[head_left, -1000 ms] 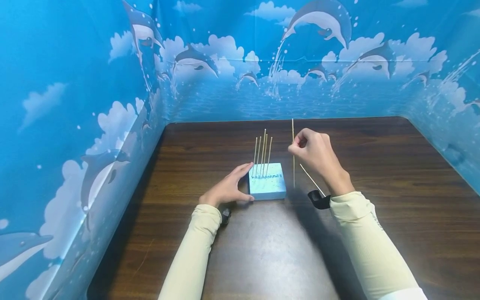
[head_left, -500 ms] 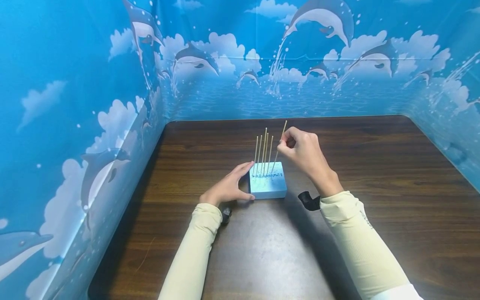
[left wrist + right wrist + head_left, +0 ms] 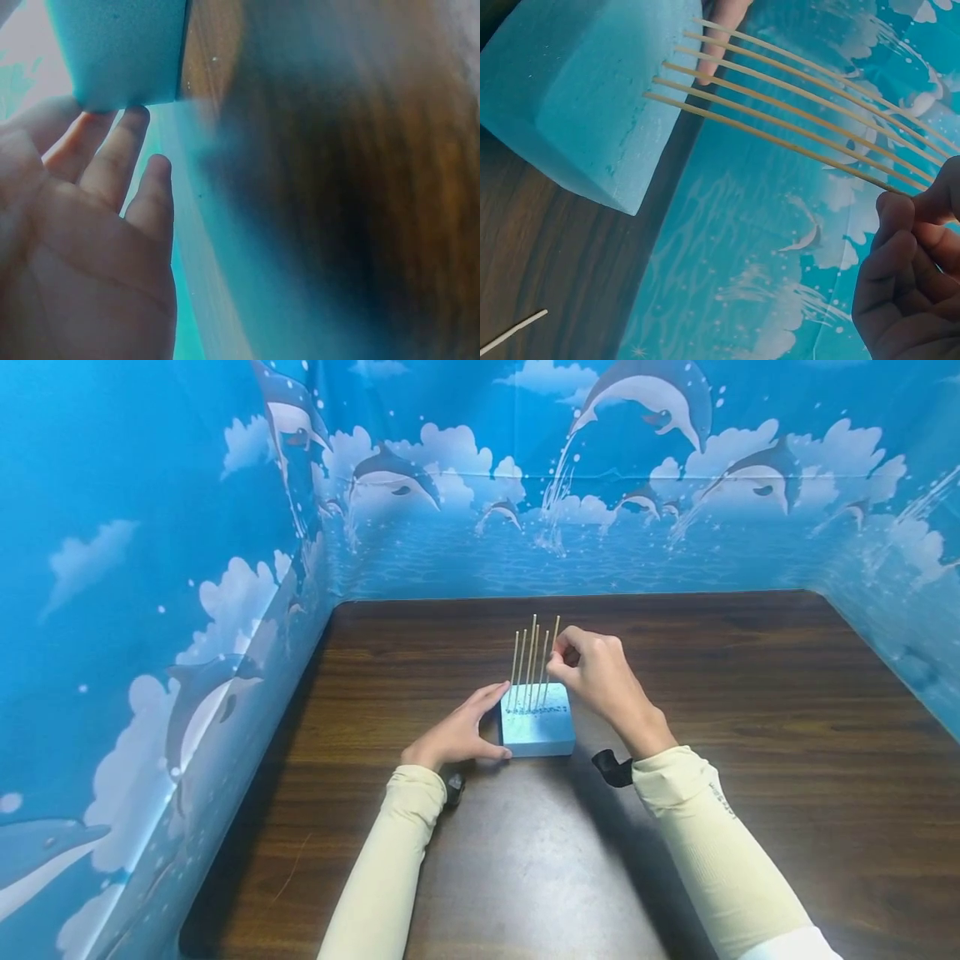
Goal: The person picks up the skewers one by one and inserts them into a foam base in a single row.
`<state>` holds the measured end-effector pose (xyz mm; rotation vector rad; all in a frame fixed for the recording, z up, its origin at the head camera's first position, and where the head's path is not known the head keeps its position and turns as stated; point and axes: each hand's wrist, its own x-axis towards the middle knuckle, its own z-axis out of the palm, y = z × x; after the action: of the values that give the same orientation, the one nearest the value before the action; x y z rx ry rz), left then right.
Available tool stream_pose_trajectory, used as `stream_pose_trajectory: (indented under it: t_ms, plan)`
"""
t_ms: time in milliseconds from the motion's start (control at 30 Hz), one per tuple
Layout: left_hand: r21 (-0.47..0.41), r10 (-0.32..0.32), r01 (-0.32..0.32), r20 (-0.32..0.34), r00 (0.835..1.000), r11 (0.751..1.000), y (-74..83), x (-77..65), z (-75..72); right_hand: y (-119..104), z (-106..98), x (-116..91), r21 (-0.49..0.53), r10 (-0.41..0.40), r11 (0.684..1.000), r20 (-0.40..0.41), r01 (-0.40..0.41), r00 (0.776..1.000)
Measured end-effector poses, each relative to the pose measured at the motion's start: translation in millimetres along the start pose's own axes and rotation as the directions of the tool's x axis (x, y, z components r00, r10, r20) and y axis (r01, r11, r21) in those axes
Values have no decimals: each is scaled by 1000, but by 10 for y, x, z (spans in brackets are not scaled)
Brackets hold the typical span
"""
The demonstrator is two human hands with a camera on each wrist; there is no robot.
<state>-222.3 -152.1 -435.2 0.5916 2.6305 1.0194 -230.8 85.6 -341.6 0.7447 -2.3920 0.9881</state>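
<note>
On the table sits a light blue foam block (image 3: 538, 739), with several thin wooden sticks (image 3: 530, 664) standing in a row in its top. My right hand (image 3: 596, 677) pinches another stick (image 3: 780, 142) between thumb and fingertips. In the right wrist view, that stick's lower end meets the block's pitted top at the end of the row. My left hand (image 3: 461, 731) rests against the block's left side with fairly straight, spread fingers. In the left wrist view, its fingertips (image 3: 136, 116) touch the block's face.
A loose stick (image 3: 514, 330) lies on the dark wood table (image 3: 360, 693) near the block. Black wrist straps show at the left (image 3: 454, 787) and right (image 3: 611, 768) wrists. A blue dolphin-print curtain (image 3: 465, 552) borders the table's back and sides.
My right hand has carried its stick leftward from beside the block, down to the block's top at the row's right end. The left hand stays against the block.
</note>
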Motion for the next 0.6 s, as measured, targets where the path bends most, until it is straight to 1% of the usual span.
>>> stream_pose_trajectory:
  t_ms: [100,167,233,300,367,467,533,600]
  plan:
    - [0,2,-2,-2,1000,1000,8,28,25,18,-14,-10,6,4,1000,-3,-4,1000]
    - [3,-1,1,-5,1000,1000,1,22,24,12,-14,-2,6,6,1000,5,-7,1000]
    - [3,-3,3,-2,1000,1000,-6,15,29,1,-26,-1,5,11,1000,21,-11,1000]
    - [2,-4,4,1,1000,1000,-10,6,34,-5,-49,-8,13,32,999,44,-33,999]
    - [4,-5,5,4,1000,1000,-5,-2,35,13,-83,-21,22,74,997,64,-75,995]
    - [4,4,-4,3,1000,1000,9,-9,29,95,-161,-46,25,168,985,75,-170,983]
    - [5,9,-9,3,1000,1000,19,-11,20,192,-215,-72,5,238,971,80,-239,968]
    - [3,12,-12,2,1000,1000,23,-13,12,310,-266,-111,-37,301,954,103,-299,948]
